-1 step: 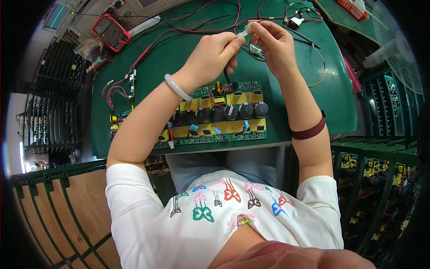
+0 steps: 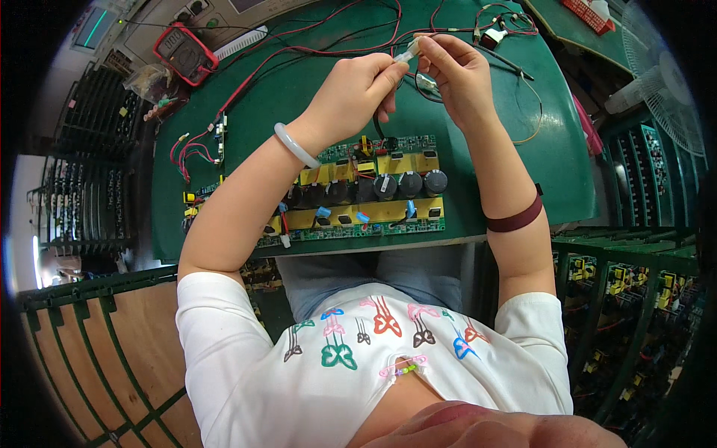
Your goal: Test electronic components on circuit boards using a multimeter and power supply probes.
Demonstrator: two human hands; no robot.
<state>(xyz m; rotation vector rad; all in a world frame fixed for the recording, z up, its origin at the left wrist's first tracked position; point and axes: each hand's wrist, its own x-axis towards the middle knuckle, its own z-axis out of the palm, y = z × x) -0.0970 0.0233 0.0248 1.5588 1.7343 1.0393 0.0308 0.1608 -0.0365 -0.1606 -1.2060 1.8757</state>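
Apparently mid-join, the left hand (image 2: 367,84) and right hand (image 2: 459,73) pinch a whitish plastic connector (image 2: 408,53) in closed fingers, over the far side of the green table (image 2: 556,157). Full seating is unclear.

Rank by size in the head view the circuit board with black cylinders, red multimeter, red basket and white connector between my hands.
1. Circuit board
2. Red multimeter
3. Red basket, cut by picture edge
4. White connector, partly covered

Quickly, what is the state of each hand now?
Left hand: closed, holding one end of a white connector.
Right hand: closed, pinching its other end.
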